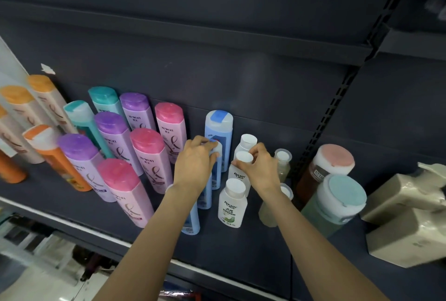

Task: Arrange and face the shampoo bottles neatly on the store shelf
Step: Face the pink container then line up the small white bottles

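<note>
**Both hands on the small bottles**

My left hand (196,160) reaches into the blue row, its fingers (212,148) curled around the white cap of a blue bottle (215,170) just in front of the tall blue bottle (219,129) at the back wall. My right hand (259,168) pinches the cap of the middle white bottle (239,172), with another white bottle (232,206) standing before it. All stand upright on the dark shelf (241,252), beside pink bottles (147,156).

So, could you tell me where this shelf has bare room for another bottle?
Bare shelf lies in front of the white bottles, toward the front edge. Another gap sits between the pink bottles and blue bottles. Left of that gap it is crowded.
</note>
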